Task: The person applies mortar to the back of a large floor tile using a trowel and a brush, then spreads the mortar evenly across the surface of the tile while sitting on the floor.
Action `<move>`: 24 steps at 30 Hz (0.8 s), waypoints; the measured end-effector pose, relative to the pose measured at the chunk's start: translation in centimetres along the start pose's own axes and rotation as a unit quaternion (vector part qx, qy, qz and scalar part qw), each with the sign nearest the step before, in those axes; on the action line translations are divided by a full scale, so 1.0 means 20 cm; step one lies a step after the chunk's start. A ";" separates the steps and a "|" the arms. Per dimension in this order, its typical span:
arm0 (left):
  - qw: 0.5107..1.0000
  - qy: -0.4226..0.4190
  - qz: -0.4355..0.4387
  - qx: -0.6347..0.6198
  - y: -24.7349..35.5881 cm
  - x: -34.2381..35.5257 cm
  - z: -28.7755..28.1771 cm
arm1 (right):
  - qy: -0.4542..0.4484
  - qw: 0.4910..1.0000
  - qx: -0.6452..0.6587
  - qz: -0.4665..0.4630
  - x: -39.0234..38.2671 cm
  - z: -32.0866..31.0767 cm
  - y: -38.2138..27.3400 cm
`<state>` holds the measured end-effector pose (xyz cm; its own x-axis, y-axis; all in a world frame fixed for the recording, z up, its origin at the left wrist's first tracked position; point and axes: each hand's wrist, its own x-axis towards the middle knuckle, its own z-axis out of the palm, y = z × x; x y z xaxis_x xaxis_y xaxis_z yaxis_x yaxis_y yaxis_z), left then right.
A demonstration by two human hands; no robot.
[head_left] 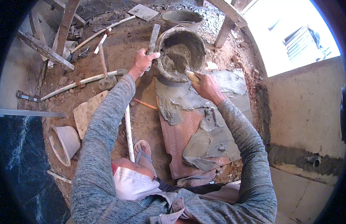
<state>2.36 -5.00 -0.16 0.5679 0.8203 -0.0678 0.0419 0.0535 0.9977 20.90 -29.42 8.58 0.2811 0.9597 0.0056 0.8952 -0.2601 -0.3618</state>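
While the pan is tipped: the mortar pan (182, 52) sits at upper centre of the frame, tilted on its edge so its mouth faces the person, wet grey mortar (175, 59) clinging inside.
Left hand: the left hand (143, 61) is closed on the pan's left rim, holding the tilt; a flat metal tool (153, 37) stands just behind the fingers, and I cannot tell whether the hand grips it too.
Right hand: the right hand (204, 84) is closed around a pale wooden handle (191, 76), likely a trowel's; the blade is buried in the mortar and hidden.
Receiving surface: a reddish textured tile (180, 138) lies on the dirt floor (143, 119) just below the pan, already part-covered with a grey mortar spread (214, 138).
Doing it well: judging by the set-up, the rim grip should stay firm so the pan cannot roll; the scraping stroke should run from the pan's back wall toward the lip, so the mortar lands on the tile and not on the dirt.
Watch: the sandalled foot (143, 151) and white pipe (128, 130) lie near the tile's left edge.
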 end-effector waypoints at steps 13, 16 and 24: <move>0.998 -0.033 0.023 -0.055 0.14 -0.08 0.16 | -0.127 0.842 0.490 0.185 -0.12 -0.07 0.10; 0.995 -0.041 -0.001 -0.090 0.10 -0.02 0.08 | -0.095 0.806 0.557 0.178 -0.20 -0.06 0.14; 0.990 -0.023 -0.084 -0.107 -0.12 0.07 -0.24 | -0.089 0.905 0.380 0.171 -0.74 -0.44 0.25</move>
<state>-0.87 -1.23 -2.71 0.6050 0.7629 -0.2278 -0.0343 0.3108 0.9499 24.28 -45.86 14.86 0.3759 0.8564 -0.3540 0.2512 -0.4619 -0.8506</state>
